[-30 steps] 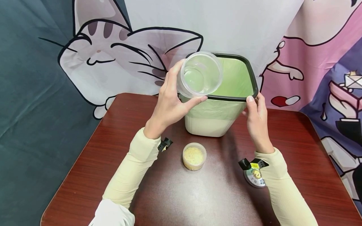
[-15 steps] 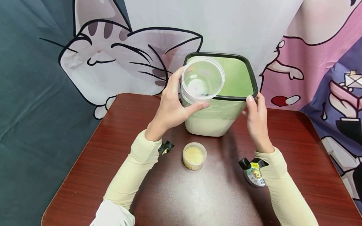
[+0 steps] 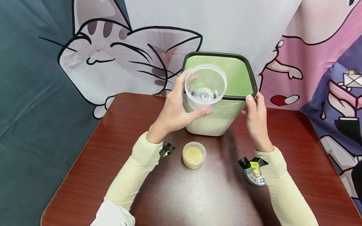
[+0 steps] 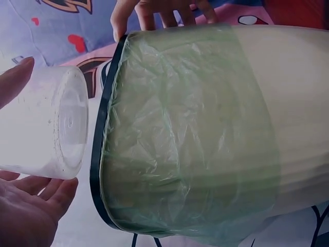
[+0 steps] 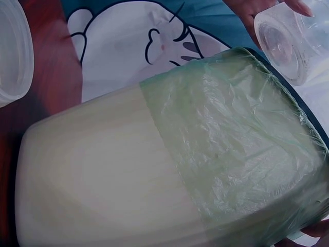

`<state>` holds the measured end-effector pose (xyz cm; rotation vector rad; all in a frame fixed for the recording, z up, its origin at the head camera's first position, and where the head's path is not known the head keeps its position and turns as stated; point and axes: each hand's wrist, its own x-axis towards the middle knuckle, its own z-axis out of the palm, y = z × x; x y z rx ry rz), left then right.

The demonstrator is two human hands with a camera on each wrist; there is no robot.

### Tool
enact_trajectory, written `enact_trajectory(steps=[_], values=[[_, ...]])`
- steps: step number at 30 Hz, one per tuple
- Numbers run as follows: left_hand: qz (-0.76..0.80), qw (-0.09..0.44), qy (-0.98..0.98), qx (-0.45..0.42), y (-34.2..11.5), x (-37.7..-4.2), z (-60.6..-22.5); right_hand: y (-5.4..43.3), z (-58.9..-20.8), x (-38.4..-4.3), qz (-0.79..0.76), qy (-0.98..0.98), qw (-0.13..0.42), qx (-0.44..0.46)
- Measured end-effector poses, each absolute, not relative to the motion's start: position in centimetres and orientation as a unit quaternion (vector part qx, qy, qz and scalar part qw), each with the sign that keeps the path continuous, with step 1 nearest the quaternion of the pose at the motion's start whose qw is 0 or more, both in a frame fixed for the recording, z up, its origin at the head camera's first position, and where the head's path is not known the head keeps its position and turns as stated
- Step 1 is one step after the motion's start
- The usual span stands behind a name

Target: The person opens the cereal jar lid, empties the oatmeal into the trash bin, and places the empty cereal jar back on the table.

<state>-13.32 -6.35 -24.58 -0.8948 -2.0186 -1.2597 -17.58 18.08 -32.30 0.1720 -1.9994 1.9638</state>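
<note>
My left hand (image 3: 176, 111) grips a clear plastic tub (image 3: 207, 100) by its side, thumb in front and fingers behind. The tub looks empty, its open mouth facing up toward me. In the head view it overlaps the front left rim of a cream trash bin (image 3: 209, 127); the left wrist view puts its base just above the black rim (image 4: 96, 154). A pale green liner bag (image 4: 175, 134) folds over the outside of the bin. At the bin's right front corner, my right hand (image 3: 256, 121) holds the rim, thumb on top and fingers outside.
A small clear tub (image 3: 193, 166) of pale yellow shreds stands on the dark red table (image 3: 93, 157) before the bin. Beside my right wrist lies a round printed lid (image 3: 252, 177), partly covered. A cartoon-cat cloth (image 3: 124, 75) hangs right behind the table.
My left hand has brought the clear tub toward me and slightly right, tipping it more upright, so more of the bin's left rim shows. My right hand stays on the rim.
</note>
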Motion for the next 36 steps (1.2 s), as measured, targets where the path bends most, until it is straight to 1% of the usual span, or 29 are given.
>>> enact_trajectory(steps=[6,13,15,19,27,36], values=[[-0.466,0.317,-0.748,-0.352,-6.1,-13.2,-24.8,18.0,-32.3,-17.6,0.686,-0.706,0.166,0.06],[-0.453,0.338,-0.744,-0.357,-6.1,-15.3,-27.6,18.1,-32.1,-17.5,0.689,-0.705,0.164,0.049],[-0.453,0.335,-0.746,-0.356,-6.1,-15.3,-27.7,18.1,-32.1,-17.5,0.691,-0.703,0.162,0.05],[-0.464,0.316,-0.745,-0.36,-6.0,-14.7,-27.4,18.1,-32.0,-17.5,0.69,-0.704,0.161,0.05],[-0.503,0.259,-0.735,-0.375,-5.6,-11.9,-25.0,18.1,-32.0,-17.6,0.686,-0.708,0.16,0.048],[-0.5,0.229,-0.75,-0.367,-5.3,-11.7,-26.4,18.1,-32.1,-17.7,0.689,-0.706,0.159,0.05]])
